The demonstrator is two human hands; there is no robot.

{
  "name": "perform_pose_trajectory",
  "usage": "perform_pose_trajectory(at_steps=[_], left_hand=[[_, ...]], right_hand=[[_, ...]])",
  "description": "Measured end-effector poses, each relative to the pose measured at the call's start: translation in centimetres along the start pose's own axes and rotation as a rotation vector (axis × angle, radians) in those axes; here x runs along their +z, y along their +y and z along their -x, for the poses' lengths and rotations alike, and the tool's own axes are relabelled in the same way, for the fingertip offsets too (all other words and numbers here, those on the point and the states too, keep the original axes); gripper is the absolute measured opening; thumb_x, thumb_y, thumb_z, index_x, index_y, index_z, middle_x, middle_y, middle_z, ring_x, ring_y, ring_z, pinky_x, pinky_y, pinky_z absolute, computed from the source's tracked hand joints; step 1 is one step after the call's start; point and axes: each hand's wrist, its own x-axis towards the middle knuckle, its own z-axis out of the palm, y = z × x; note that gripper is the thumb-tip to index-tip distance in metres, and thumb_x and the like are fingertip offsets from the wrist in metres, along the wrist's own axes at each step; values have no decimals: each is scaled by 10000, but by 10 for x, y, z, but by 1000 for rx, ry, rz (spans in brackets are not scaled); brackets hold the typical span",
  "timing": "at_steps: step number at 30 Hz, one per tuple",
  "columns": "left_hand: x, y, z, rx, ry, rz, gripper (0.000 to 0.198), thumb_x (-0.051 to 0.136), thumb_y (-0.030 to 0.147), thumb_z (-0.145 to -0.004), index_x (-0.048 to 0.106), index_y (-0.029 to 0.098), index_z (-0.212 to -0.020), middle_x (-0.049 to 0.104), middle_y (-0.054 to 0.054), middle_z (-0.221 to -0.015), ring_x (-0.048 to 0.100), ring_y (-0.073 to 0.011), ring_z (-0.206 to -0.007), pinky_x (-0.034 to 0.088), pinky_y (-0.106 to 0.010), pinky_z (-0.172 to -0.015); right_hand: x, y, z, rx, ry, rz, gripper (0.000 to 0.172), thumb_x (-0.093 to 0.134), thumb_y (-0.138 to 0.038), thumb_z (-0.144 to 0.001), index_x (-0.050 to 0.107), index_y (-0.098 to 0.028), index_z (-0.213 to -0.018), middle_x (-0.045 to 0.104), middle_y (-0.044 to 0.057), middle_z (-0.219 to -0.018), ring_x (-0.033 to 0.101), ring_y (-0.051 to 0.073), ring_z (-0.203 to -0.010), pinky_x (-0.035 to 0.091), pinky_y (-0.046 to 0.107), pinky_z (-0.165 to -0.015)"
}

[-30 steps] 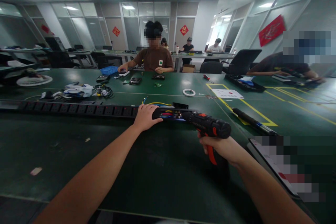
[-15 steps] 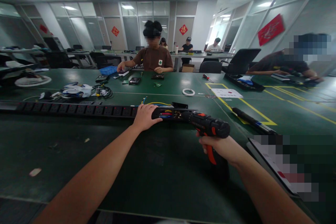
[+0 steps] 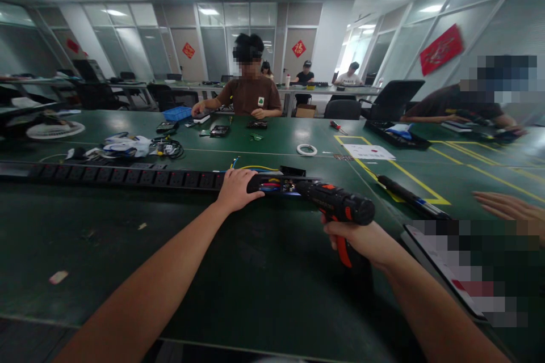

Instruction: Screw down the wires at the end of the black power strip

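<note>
A long black power strip [image 3: 128, 176] with a row of sockets lies across the green table. My left hand [image 3: 237, 189] is wrapped over it near its right end, thumb toward me. Just right of that hand, an open section of the strip shows coloured wires [image 3: 272, 185]. My right hand [image 3: 347, 233] grips a black and orange cordless drill [image 3: 340, 204] by its handle. The drill's nose points left into the strip's open end; its tip is too small to make out. Blue and yellow wires [image 3: 251, 168] stick up behind the strip.
Beyond the strip lie a white ring [image 3: 306, 150], a bundle of cables [image 3: 168, 148], a red screwdriver [image 3: 335, 125] and a paper sheet [image 3: 368, 151]. A black pen-shaped tool [image 3: 411, 197] rests at right. Another person's hand [image 3: 511, 205] is at the right edge. A co-worker [image 3: 251, 93] sits opposite.
Another person's hand has come into view at the right edge. The view has shifted very slightly. My hands, the drill and the strip stay in place.
</note>
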Motion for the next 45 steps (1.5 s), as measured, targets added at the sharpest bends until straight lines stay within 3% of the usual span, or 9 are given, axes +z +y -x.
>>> perform_pose_trajectory(at_steps=[20,45], left_hand=[[0,-2,0,4,-4,7,664,740,697,-978,683,248,-1464,711,-134,-1503,609,-394,-1422,356,-591,-1274],[-4,2,0,0,-16,17,662,745,682,-982,683,236,-1467,712,-132,-1499,609,-394,-1417,359,-583,-1270]], right_hand=[[-2,4,0,19,10,6,295,739,-310,-662,722,-222,-943,660,-24,-616,664,204,-592,530,323,-612],[-1,3,0,3,15,13,207,741,-321,-646,697,-227,-825,657,-20,-596,660,199,-583,535,314,-597]])
